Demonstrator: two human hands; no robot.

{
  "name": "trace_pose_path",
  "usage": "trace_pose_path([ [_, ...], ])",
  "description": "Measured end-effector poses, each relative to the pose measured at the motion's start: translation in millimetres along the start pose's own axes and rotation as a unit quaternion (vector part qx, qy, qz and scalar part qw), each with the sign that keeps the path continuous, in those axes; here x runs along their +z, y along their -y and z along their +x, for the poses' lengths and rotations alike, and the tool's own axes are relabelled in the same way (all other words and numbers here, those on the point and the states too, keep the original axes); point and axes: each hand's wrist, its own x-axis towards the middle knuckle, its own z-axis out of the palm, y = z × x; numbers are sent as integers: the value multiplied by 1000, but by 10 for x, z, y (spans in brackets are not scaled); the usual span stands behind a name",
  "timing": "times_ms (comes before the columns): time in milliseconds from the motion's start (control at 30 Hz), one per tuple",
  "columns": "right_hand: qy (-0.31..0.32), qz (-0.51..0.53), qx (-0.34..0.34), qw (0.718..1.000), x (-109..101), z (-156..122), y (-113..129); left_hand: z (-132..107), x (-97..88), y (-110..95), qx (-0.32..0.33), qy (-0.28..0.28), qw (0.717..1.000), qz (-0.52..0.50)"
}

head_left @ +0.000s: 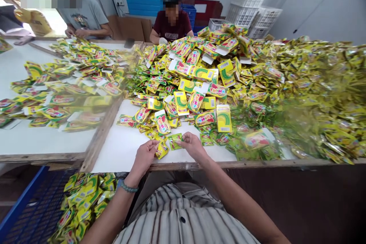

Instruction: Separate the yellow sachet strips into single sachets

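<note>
My left hand [145, 155] is at the near edge of the white table [120, 152], its fingers closed on a small yellow-green sachet [161, 150]. My right hand [192, 145] pinches another green sachet [175, 140] just beside it. Both hands sit right in front of a big heap of yellow and green sachets [200, 80] that spreads across the table. A beaded bracelet is on my left wrist.
A blue crate [25, 213] with several sachets in it stands below the table at my left. A second table [42, 141] at left carries more sachets. Two other people sit at the far side. White and blue crates are stacked at the back.
</note>
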Motion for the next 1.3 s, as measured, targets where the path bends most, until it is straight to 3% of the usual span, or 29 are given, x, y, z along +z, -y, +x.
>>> trace_pose_path([
  [67,45,86,-1,995,-8,-71,6,-23,47,-53,-16,35,999,-34],
  [200,41,69,-25,996,2,-204,91,-134,173,-186,-23,101,991,-80],
  [400,142,98,-34,984,-141,-347,206,-145,240,-274,32,139,990,-5],
  [467,113,80,-20,990,-210,-344,218,-26,232,-374,49,92,991,81],
  [533,59,59,-28,996,-259,-322,222,147,227,-506,65,-25,981,182],
  [600,20,35,-50,998,-276,-301,214,340,244,-618,82,-145,945,281],
  [700,-6,-5,-66,998,-258,-289,151,572,320,-670,89,-209,903,364],
  [800,-25,-12,-54,998,-277,-292,31,632,380,-606,93,-192,911,352],
  [933,-58,11,-59,996,-424,-287,-36,474,305,-508,127,-140,924,331],
  [1100,-72,108,-145,981,-554,-183,312,193,228,-489,193,53,945,260],
  [1200,-61,26,-181,981,-591,-73,543,68,248,-497,176,129,958,187],
  [1300,11,-90,-181,979,-645,-12,615,19,230,-461,143,154,972,108],
])
